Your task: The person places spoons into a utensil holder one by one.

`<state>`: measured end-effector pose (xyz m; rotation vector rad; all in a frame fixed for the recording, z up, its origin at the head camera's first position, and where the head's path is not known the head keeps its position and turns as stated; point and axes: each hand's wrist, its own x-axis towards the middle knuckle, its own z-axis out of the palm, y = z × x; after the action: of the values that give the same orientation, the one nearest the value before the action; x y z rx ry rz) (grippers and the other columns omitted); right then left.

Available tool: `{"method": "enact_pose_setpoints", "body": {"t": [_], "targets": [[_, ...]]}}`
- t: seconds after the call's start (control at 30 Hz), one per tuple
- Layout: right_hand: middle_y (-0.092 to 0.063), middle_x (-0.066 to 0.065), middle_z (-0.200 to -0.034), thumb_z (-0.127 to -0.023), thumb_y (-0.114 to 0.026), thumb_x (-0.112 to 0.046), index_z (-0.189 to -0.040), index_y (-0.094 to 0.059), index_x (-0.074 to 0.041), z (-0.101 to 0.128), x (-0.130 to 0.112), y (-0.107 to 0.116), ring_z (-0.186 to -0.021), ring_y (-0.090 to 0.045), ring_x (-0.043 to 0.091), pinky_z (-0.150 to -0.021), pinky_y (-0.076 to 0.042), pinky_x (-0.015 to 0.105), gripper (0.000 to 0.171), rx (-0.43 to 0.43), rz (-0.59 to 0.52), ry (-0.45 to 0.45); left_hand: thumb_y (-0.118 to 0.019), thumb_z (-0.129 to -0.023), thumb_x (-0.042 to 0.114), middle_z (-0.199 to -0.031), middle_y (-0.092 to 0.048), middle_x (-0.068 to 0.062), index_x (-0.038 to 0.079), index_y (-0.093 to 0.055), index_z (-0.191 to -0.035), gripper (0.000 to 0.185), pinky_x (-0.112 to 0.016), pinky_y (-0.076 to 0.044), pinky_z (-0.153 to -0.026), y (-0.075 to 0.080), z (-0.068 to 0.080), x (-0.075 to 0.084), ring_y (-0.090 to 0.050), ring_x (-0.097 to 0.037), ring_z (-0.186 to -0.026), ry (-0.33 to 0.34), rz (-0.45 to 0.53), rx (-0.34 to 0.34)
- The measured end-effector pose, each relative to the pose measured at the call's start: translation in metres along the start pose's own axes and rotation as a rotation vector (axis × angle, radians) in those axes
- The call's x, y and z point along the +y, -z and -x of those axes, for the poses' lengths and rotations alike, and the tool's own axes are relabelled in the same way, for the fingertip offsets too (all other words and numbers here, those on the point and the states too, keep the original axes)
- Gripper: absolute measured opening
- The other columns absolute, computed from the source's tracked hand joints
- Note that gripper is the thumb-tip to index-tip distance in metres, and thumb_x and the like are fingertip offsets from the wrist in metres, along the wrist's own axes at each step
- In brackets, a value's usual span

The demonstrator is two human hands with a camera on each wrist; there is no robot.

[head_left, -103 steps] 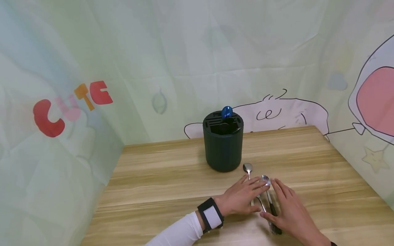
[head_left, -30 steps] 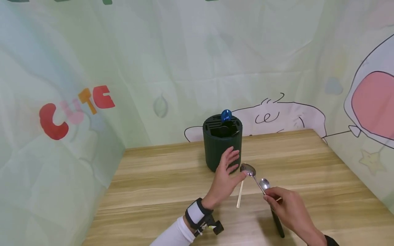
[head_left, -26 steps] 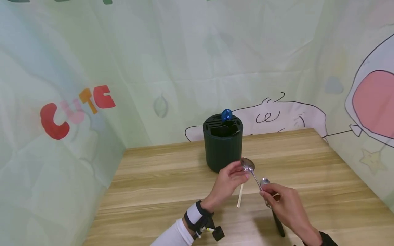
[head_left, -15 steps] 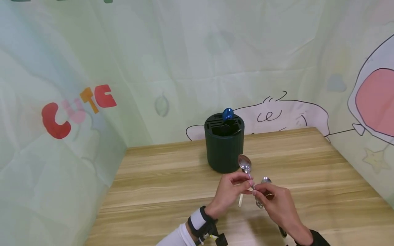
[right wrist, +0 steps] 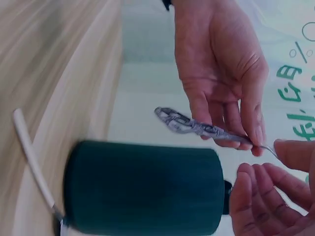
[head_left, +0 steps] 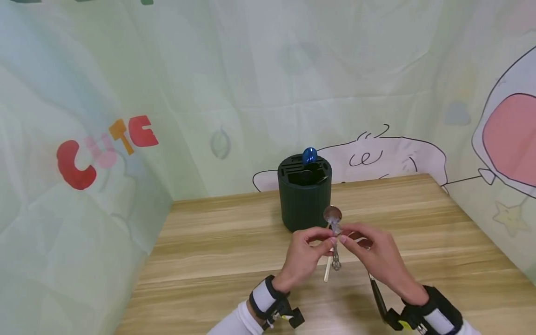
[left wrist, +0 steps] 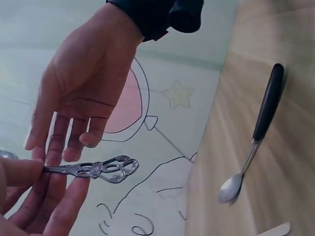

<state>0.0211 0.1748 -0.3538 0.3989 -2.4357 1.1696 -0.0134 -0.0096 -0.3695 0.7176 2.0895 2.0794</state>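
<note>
Above the table, a metal spoon [head_left: 332, 214] stands upright, bowl up, its openwork handle [left wrist: 110, 169] hanging below. My left hand [head_left: 302, 253] pinches it just below the neck. My right hand [head_left: 377, 249] closes in from the other side, thumb and fingertips at the neck. In the right wrist view the spoon's thin neck runs between the thumb and fingers of this hand, which hide its bowl. Behind the spoon, a second one with a pale handle [head_left: 326, 272] lies on the table. A black-handled spoon [left wrist: 268, 105] rests beneath my right hand.
A dark green utensil holder [head_left: 304, 204] with a slotted top stands just beyond my hands. A shiny blue utensil end [head_left: 309, 155] sticks out of it. The wooden table [head_left: 226, 232] meets a printed cloth backdrop [head_left: 234, 93] at the back and sides.
The ornate spoon has been lifted from the table by my right hand, then taken by my left too. Over the last half second it has turned upright, and my right hand has shifted to its neck.
</note>
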Motion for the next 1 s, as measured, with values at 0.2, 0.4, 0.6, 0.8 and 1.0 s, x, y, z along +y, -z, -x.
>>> {"method": "enact_pose_setpoints", "body": {"t": [0.2, 0.4, 0.6, 0.8, 1.0], "targets": [[-0.072, -0.002, -0.103, -0.091, -0.07, -0.017, -0.104, -0.072, -0.016, -0.02, -0.013, 0.006, -0.094, -0.065, 0.002, -0.082, -0.058, 0.024, 0.013, -0.085, -0.143, -0.057, -0.07, -0.089, 0.009, -0.097, -0.072, -0.018, 0.0, -0.074, -0.101, 0.015, -0.028, -0.061, -0.071, 0.014, -0.007, 0.018, -0.071, -0.015, -0.081, -0.081, -0.097, -0.025], [-0.069, 0.007, -0.105, -0.094, -0.066, -0.018, -0.108, -0.069, -0.008, -0.042, -0.028, 0.01, -0.101, -0.063, 0.01, -0.096, -0.055, 0.041, 0.016, -0.122, -0.296, -0.147, -0.071, -0.089, 0.007, -0.096, -0.073, -0.02, -0.001, -0.073, -0.1, 0.013, -0.036, -0.062, -0.07, 0.026, -0.021, 0.04, -0.073, -0.027, -0.08, -0.153, -0.138, -0.048], [-0.067, 0.009, -0.104, -0.095, -0.065, -0.014, -0.108, -0.068, -0.006, -0.058, -0.041, 0.014, -0.097, -0.063, 0.011, -0.095, -0.055, 0.033, 0.016, -0.114, -0.311, -0.112, -0.07, -0.089, 0.003, -0.099, -0.071, -0.022, -0.004, -0.07, -0.1, 0.013, -0.035, -0.062, -0.068, 0.033, -0.031, 0.056, -0.072, -0.022, -0.085, -0.157, -0.109, -0.044], [-0.069, 0.009, -0.101, -0.094, -0.066, -0.014, -0.108, -0.067, -0.007, -0.077, -0.048, 0.016, -0.092, -0.066, 0.011, -0.087, -0.056, 0.024, 0.016, -0.106, -0.281, -0.069, -0.069, -0.09, 0.005, -0.099, -0.07, -0.02, -0.001, -0.07, -0.101, 0.013, -0.035, -0.062, -0.067, 0.042, -0.041, 0.069, -0.069, -0.01, -0.084, -0.186, -0.133, -0.017], [-0.071, 0.009, -0.1, -0.093, -0.068, -0.014, -0.106, -0.067, -0.006, -0.1, -0.055, 0.016, -0.093, -0.067, 0.011, -0.09, -0.056, 0.027, 0.015, -0.105, -0.307, -0.013, -0.07, -0.09, 0.007, -0.099, -0.07, -0.017, 0.001, -0.069, -0.103, 0.014, -0.034, -0.062, -0.066, 0.051, -0.052, 0.08, -0.069, -0.013, -0.085, -0.224, -0.163, 0.046]]}}
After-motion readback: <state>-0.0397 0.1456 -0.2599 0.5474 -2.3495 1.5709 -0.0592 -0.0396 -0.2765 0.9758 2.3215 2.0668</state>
